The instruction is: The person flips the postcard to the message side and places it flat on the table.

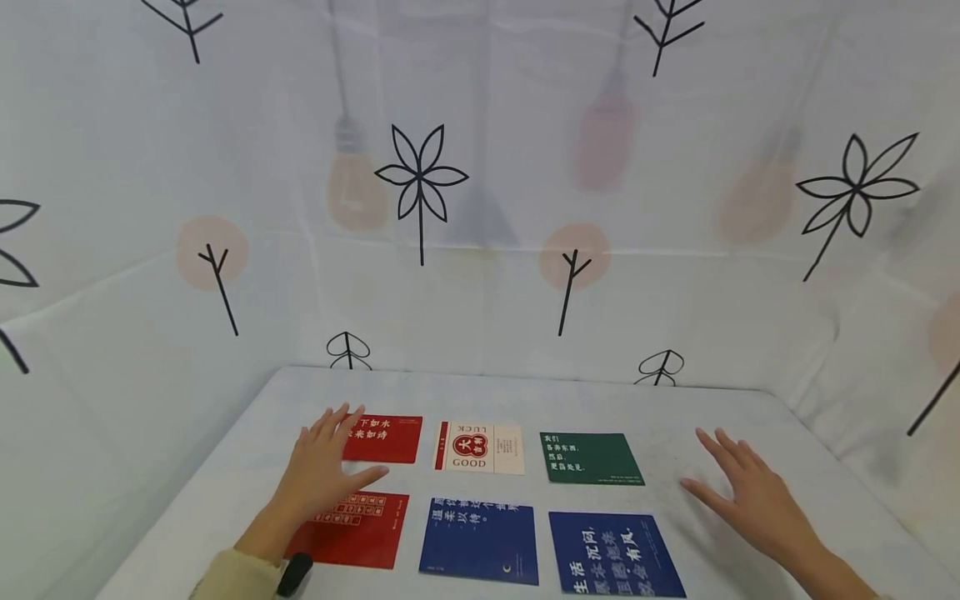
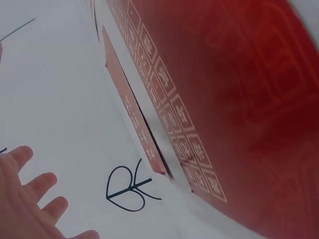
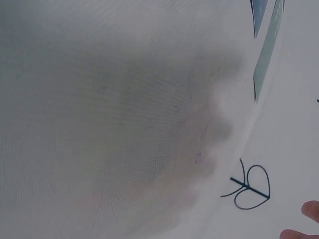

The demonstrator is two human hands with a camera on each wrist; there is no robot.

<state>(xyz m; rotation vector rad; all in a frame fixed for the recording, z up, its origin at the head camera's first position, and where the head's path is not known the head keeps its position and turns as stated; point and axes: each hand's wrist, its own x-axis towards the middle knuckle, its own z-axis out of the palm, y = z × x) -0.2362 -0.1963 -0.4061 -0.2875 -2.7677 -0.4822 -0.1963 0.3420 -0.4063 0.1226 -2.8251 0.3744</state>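
Observation:
Two rows of printed cards lie flat on the white table. At the back are a red card, a cream card reading "GOOD LUCK" and a green card. A second red card, a blue card with a moon and another blue card make up the front row. My left hand, fingers spread, hovers over the red cards and partly hides both. Right of the green card, my right hand hangs above the bare tabletop with fingers extended. Neither hand holds anything.
A white cloth printed with plants and lamps hangs behind and beside the table. A small black object sits at my left wrist, overlapping the front red card in the head view.

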